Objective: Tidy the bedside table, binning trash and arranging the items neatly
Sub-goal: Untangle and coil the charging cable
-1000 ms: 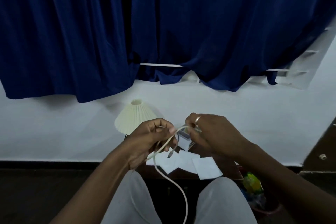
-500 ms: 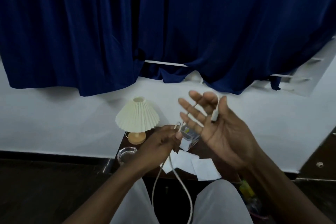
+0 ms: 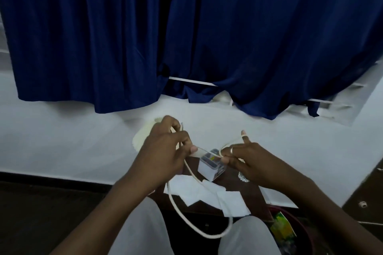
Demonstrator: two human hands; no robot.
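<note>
- A cream pleated lampshade point(image 3: 141, 138) is showing at the left, mostly hidden behind the left hand.
- The left hand point(image 3: 165, 151) is gripping a white cable point(image 3: 176, 209), with its fingers curled round it and the thumb pressing the strand against them.
- The cable is hanging from that hand in a long loop, dropping between the person's knees in front of the dark bedside table point(image 3: 248, 190), while a thinner stretch is running across to the right hand.
- White paper squares point(image 3: 232, 203) are lying overlapped on the near part of the table top.
- A small clear box point(image 3: 211, 165) with dark contents is sitting on the table between the two hands, just behind the papers.
- The right hand point(image 3: 250, 163) is pinching the cable between thumb and curled fingers, its index finger pointing up with the strand passing over the tip.
- A red-rimmed bin point(image 3: 294, 216) is standing on the floor just right of the table, holding a green and yellow wrapper point(image 3: 283, 230).
</note>
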